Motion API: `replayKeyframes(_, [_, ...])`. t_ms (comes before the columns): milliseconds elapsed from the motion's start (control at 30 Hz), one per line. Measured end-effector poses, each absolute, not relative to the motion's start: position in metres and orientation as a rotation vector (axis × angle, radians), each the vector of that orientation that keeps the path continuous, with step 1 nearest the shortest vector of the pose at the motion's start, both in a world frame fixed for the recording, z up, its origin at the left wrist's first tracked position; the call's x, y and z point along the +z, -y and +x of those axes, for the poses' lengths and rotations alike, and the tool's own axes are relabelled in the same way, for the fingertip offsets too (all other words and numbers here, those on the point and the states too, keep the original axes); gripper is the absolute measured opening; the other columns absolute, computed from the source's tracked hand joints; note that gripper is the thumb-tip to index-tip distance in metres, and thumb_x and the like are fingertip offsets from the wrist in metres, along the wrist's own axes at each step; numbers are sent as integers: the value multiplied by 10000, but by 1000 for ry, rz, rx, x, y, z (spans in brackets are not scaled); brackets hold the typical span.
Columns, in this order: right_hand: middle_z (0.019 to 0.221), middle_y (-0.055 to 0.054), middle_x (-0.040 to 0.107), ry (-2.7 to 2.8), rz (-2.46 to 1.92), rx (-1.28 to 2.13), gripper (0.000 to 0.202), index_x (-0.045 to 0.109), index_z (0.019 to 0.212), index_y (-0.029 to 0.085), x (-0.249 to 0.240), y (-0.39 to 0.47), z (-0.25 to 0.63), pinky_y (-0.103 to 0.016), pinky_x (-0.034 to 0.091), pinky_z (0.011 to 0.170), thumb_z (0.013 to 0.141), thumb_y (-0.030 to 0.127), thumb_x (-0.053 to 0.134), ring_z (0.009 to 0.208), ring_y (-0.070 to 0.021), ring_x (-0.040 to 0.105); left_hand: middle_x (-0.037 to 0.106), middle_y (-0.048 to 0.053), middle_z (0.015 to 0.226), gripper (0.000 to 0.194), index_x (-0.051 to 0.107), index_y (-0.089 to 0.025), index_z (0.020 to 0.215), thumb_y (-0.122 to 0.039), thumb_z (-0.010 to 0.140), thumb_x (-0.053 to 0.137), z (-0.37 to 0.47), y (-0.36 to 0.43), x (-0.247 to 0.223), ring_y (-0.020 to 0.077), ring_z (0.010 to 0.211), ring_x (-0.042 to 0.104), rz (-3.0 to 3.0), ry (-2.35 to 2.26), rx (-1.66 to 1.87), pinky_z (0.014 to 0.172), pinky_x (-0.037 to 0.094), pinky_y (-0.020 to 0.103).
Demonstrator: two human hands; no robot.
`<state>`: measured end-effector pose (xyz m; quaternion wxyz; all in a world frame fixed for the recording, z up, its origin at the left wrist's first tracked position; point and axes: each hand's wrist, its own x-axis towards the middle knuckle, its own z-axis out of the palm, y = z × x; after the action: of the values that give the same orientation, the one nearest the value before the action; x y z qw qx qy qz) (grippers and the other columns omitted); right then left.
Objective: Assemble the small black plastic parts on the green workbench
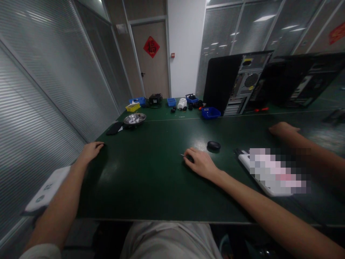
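Observation:
My right hand (201, 163) rests on the green table with its fingers curled round a small dark tool (190, 158). A thin metal shaft, like that of a small screwdriver, sticks out to the left. Just beyond that hand sits a black computer mouse (214, 145), not touched. At the table's left edge lies my left hand (91, 151), fingertips pressed together and pointing right. A dark speck shows at those fingertips, too small to name.
Another person's hand (283, 128) reaches in from the right, beyond a blurred-out white device (269, 176). A metal bowl (134, 119) and a black phone-like slab (114, 128) lie at the far left. Blue trays (210, 113) and a black computer tower (223, 82) stand at the back.

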<state>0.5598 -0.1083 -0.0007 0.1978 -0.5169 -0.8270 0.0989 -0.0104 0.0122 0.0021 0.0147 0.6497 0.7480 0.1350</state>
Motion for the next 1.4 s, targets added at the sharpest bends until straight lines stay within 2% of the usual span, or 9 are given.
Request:
replayKeyframes(133, [1047, -38, 656, 2311, -1450, 265, 179, 643, 1088, 221, -1, 108, 560, -286, 402, 673, 1024, 357, 546, 784, -150, 603, 754, 21, 958, 289, 734, -110, 1219, -198, 960, 642, -5, -10, 4, 179, 882, 647, 1986, -2381, 460, 789, 428, 217])
replayKeyframes(233, [1032, -34, 657, 2310, -1451, 252, 173, 648, 1079, 219, -1, 108, 559, -288, 398, 674, 1019, 347, 547, 784, -153, 600, 753, 36, 1012, 327, 704, -93, 1275, -181, 971, 623, -3, -6, 3, 181, 928, 652, 1998, -2400, 514, 845, 443, 234])
replayKeyframes(433, [1040, -38, 656, 2312, -1443, 261, 177, 650, 1084, 215, -1, 108, 559, -287, 408, 676, 1019, 348, 553, 778, -149, 600, 765, 41, 1056, 318, 725, -106, 1252, -162, 963, 605, 1, -2, -2, 217, 1007, 669, 2081, -2407, 543, 931, 469, 282])
replayKeyframes(633, [1048, -37, 653, 2320, -1430, 286, 183, 645, 1089, 220, 0, 109, 560, -282, 410, 664, 1025, 360, 546, 775, -147, 606, 740, 87, 1203, 346, 709, -79, 1281, -149, 975, 563, -1, -2, -7, 243, 1143, 642, 2186, -2396, 482, 1043, 435, 324])
replayKeyframes(867, [1046, -40, 655, 2325, -1454, 258, 175, 649, 1077, 221, 0, 108, 559, -286, 401, 662, 1021, 352, 548, 783, -152, 608, 727, 100, 1104, 304, 743, -70, 1167, -188, 979, 536, -3, -2, -4, 250, 1067, 633, 2193, -2484, 311, 969, 456, 314])
replayKeyframes(1133, [1046, -35, 650, 2336, -1434, 278, 175, 648, 1084, 224, -1, 108, 560, -283, 403, 674, 1020, 358, 555, 797, -151, 609, 687, 192, 1105, 388, 761, -97, 1113, -271, 992, 436, 4, -2, -5, 351, 1062, 623, 2211, -2565, 178, 838, 483, 378])
replayKeyframes(1400, [1033, -39, 655, 2333, -1425, 262, 251, 658, 1100, 230, -1, 108, 560, -286, 410, 682, 1064, 406, 482, 798, -154, 612, 717, 179, 1113, 341, 747, -111, 1110, -319, 931, 544, -8, -6, -9, 334, 1038, 654, 2041, -2551, 379, 838, 480, 356])
